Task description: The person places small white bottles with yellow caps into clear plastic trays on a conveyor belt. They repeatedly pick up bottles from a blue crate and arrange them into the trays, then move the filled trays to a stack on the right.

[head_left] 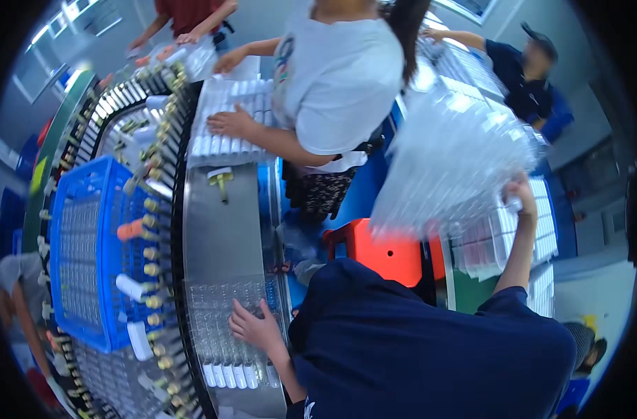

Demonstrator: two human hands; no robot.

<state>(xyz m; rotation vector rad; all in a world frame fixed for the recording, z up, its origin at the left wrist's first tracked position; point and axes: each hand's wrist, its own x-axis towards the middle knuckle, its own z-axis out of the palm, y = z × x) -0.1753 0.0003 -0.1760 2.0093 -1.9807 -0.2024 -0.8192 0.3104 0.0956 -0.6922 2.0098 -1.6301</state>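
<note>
My left hand (255, 325) rests with spread fingers on a clear plastic compartment tray (224, 293), which lies on the metal worktop (221, 223). Several small white rounded pieces (229, 376) stand side by side along the tray's near edge. Out to the right, my right hand (520, 194) grips the edge of a stack of clear plastic trays (451, 160), raised, tilted and blurred. Its fingers are partly hidden by the stack.
A blue basket (109, 209) stands over the line of gold-capped holders (152, 269) at left. Across the worktop, a co-worker in a white shirt (346, 77) handles a tray of white tubes (228, 146). A red stool (385, 251) stands between benches; packed trays (482, 244) lie at right.
</note>
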